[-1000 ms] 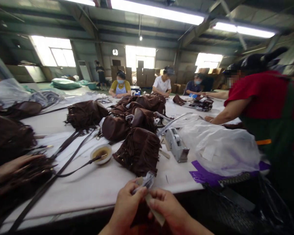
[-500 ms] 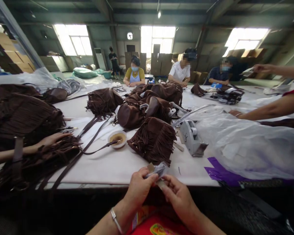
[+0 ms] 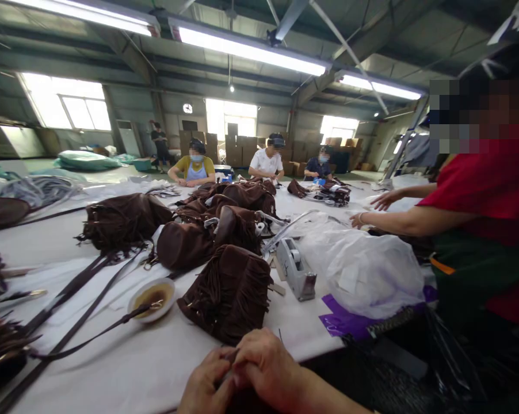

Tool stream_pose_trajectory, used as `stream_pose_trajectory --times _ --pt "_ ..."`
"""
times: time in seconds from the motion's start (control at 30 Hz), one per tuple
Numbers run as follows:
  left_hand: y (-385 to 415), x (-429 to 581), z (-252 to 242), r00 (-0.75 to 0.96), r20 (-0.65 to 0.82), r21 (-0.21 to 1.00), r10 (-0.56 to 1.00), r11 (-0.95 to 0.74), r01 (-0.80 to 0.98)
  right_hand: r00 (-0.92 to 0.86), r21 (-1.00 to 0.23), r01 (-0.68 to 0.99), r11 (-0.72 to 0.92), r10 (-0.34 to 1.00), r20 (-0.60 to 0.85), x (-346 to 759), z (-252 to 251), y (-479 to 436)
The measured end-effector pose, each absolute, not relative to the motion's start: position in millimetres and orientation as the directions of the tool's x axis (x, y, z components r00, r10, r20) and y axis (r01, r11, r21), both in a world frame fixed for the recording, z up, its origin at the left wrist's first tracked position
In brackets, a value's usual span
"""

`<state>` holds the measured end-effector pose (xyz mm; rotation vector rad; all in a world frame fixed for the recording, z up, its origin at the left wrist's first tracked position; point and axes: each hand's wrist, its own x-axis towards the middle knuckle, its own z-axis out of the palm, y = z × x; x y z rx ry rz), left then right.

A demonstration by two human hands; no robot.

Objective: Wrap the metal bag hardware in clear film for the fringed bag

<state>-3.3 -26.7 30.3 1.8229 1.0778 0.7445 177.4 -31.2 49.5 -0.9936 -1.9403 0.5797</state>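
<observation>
My left hand (image 3: 208,382) and my right hand (image 3: 270,365) are pressed together at the bottom edge of the head view. Their fingers are closed in a pinch around something small, and only a dark sliver shows between them. Just beyond the hands lies a brown fringed bag (image 3: 229,290) on the white table (image 3: 125,374). A round white dish (image 3: 167,302) with a brownish inside sits to its left, with a brown strap (image 3: 91,339) reaching over its rim. A grey tape dispenser (image 3: 296,270) stands to the bag's right.
More brown bags (image 3: 186,244) are heaped behind. Clear plastic sheeting (image 3: 354,259) and purple plastic (image 3: 343,322) cover the right side. At right a co-worker in a red shirt (image 3: 470,178) reaches over the table. Several people sit across it.
The view has swung right and upward, bringing the red-shirted co-worker into sight. My hands have drawn closer together, and the clear plastic and tan strip they held no longer show.
</observation>
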Motion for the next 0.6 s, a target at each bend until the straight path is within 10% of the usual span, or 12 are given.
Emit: stream_pose_trajectory --times 0.33,0.6 --pt "-43 4 45 0.31 0.143 0.892 0.94 -0.259 0.371 -0.155 -0.859 0.285 0.425 0.905 0.396 172 41 -37" --pt "-46 5 31 0.277 -0.025 0.962 0.961 -0.052 0.268 -0.398 -0.853 0.343 0.393 0.883 0.247 187 51 -32"
